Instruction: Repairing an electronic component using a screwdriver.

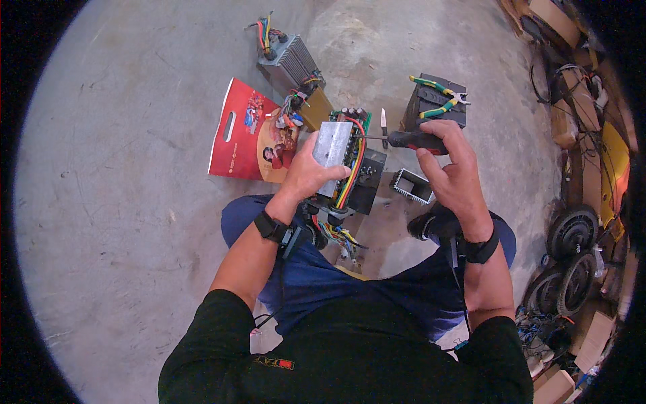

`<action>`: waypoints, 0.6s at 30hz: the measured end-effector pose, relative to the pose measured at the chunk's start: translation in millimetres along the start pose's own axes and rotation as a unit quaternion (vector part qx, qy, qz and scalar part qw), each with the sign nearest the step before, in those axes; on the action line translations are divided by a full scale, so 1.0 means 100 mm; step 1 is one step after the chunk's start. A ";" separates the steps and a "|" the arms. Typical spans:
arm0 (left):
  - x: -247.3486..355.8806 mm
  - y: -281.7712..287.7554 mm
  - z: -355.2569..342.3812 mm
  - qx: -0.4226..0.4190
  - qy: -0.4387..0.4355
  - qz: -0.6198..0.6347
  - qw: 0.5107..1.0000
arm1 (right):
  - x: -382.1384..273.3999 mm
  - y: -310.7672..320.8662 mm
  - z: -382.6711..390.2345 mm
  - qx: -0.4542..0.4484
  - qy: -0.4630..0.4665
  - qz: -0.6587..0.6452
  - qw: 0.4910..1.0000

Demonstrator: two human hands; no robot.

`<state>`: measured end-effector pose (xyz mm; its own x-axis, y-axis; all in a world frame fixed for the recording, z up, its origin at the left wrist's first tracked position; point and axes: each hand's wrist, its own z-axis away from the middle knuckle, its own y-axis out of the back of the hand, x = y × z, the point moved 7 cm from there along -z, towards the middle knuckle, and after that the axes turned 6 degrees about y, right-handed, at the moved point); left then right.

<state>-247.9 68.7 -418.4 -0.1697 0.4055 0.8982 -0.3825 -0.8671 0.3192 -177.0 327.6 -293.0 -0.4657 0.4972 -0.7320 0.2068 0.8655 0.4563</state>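
Left hand (pixel 306 170) grips the circuit board (pixel 351 153) by its metal plate (pixel 333 143), up ahead of the knees (pixel 239 217) | right hand (pixel 454 161) wraps the screwdriver (pixel 409 140), shaft (pixel 374 137) reaching left to the board, contact unclear | knife (pixel 383 121) lies on the floor (pixel 134 168) nearby, pliers (pixel 452 103) sit on the black box (pixel 437 99)

Centre: left hand (pixel 303 174) partly hidden behind metal plate (pixel 332 148); screwdriver (pixel 412 140) tip too small to tell. Upper right: cardboard (pixel 557 21) cut off by frame's edge.
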 end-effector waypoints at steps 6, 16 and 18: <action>0.04 -0.01 0.01 -0.004 -0.006 0.012 1.000 | 0.01 0.01 0.01 0.000 0.001 0.000 1.000; -0.02 0.00 -0.01 0.000 -0.021 0.014 1.000 | 0.16 -0.01 0.07 -0.024 -0.055 0.018 0.998; -0.01 0.00 -0.01 0.000 -0.024 0.017 1.000 | 0.15 -0.02 0.08 -0.023 -0.059 0.008 0.998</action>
<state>-248.6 68.4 -419.9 -0.1397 0.3615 0.9218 -0.3779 -0.8800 0.2878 -177.8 334.4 -308.9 -0.3582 0.5169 -0.7775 0.1732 0.8551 0.4887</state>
